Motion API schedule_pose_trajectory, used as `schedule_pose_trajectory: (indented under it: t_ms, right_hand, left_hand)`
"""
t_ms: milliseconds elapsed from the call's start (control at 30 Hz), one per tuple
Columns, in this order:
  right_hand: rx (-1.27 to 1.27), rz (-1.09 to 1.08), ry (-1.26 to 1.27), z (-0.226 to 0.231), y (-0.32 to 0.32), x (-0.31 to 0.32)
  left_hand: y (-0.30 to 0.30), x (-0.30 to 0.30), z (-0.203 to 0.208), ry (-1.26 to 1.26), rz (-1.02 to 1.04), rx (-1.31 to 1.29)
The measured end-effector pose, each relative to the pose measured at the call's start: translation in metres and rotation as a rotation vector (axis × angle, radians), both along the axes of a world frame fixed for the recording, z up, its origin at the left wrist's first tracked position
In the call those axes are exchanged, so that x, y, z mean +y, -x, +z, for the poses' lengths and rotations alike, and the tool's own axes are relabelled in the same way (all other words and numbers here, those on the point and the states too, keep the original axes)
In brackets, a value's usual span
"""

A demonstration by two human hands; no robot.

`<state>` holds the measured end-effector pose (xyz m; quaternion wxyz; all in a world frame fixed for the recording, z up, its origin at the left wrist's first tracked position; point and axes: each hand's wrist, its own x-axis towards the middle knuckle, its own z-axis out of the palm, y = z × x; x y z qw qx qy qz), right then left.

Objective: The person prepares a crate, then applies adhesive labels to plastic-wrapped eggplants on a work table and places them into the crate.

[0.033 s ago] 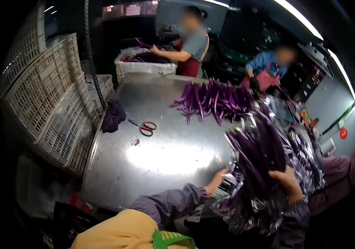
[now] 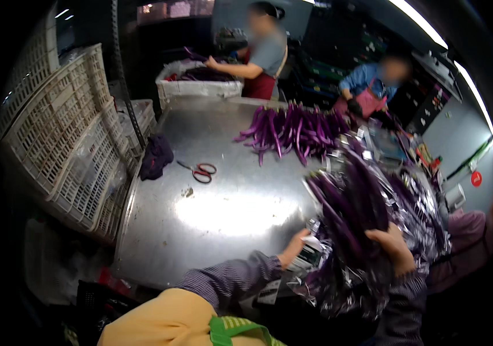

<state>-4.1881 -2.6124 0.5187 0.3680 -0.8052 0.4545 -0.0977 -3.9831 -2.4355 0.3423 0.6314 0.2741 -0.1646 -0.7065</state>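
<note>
My right hand (image 2: 393, 247) is closed around a bunch of long purple eggplants (image 2: 347, 210), held tilted over the right side of the metal table. My left hand (image 2: 293, 249) is closed at the edge of a clear plastic bag (image 2: 343, 294) with a dark green and white printed patch, just left of the bunch. The bag's film lies below and around the eggplants' lower ends; glare and blur hide how far in they sit. More shiny plastic-wrapped eggplants (image 2: 418, 210) lie to the right of my right hand.
On the metal table (image 2: 200, 230), loose eggplants (image 2: 292, 132) lie in a row at the far side. Red-handled scissors (image 2: 204, 172) and a dark purple cloth (image 2: 156, 158) are at left. White crates (image 2: 62, 132) stack beside it. Two people work beyond, one at a lined crate (image 2: 200, 88).
Both my hands and the eggplant bunch have shifted slightly left. The whole view has moved a little too. Both grips look the same.
</note>
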Motion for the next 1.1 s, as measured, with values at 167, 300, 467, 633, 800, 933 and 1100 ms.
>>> schedule_pose_trajectory:
  t_ms: [167, 300, 467, 633, 800, 933, 1100]
  right_hand:
    - [0.397, 0.084, -0.019, -0.108, -0.095, 0.073]
    - [0.076, -0.069, -0.019, -0.211, -0.133, 0.137]
    - [0.109, -0.116, 0.041, -0.203, -0.154, 0.152]
    - [0.155, -0.198, -0.014, -0.190, -0.151, 0.150]
    - [-0.099, 0.142, 0.862, -0.155, -0.172, 0.236]
    - [-0.236, 0.295, -0.332, -0.166, -0.202, 0.305]
    - [-0.363, 0.545, -1.243, -0.172, -0.227, 0.350]
  left_hand:
    - [-0.047, 0.110, -0.093, 0.021, 0.168, 0.625]
    - [-0.081, 0.194, -0.056, -0.387, 0.510, -0.207]
    - [-0.107, 0.262, -0.044, -0.396, 0.671, -0.198]
    - [-0.116, 0.321, -0.072, -0.412, 0.719, 0.115]
    - [-0.117, 0.360, -0.104, -0.666, 0.654, -1.024]
    - [-0.126, 0.374, -0.041, -0.408, 0.724, -1.487]
    - [-0.139, 0.370, 0.026, -0.087, 0.626, -1.268]
